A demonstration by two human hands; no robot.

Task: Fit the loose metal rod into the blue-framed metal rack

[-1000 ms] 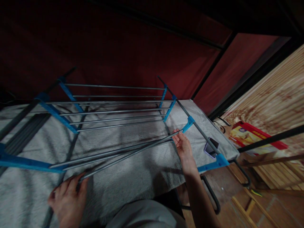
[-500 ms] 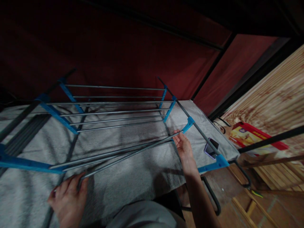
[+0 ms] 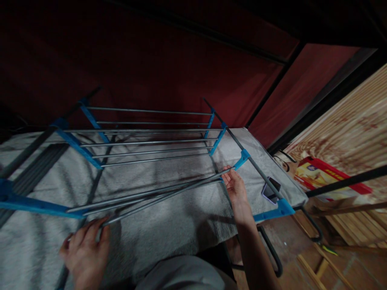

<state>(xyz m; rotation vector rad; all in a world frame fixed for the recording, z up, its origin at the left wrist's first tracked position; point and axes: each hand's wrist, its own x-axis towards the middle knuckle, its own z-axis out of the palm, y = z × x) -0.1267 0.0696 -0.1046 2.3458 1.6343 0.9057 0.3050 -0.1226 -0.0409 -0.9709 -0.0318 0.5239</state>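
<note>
A metal shoe-rack frame of grey tubes and blue plastic brackets (image 3: 81,147) lies on a grey cloth (image 3: 181,219). My left hand (image 3: 86,251) is closed around the near left end of a loose metal tube (image 3: 151,204); the fingers hide that end. With fingertips and thumb, my right hand (image 3: 235,187) holds the tube's far right end, beside a small blue bracket (image 3: 242,159) on the right upright pole. The tube slants across other rods, whose left ends sit at the near left blue bracket (image 3: 39,207).
Several spare grey tubes (image 3: 42,163) lie at the left on the cloth. A phone (image 3: 271,190) rests by the right pole. Off the cloth's right edge are a red and yellow box (image 3: 329,177) and wooden slatted pieces (image 3: 353,225) near the floor.
The view has shifted slightly. My left hand and its tube end have moved a little left relative to the rack. My right hand keeps its hold beside the small bracket.
</note>
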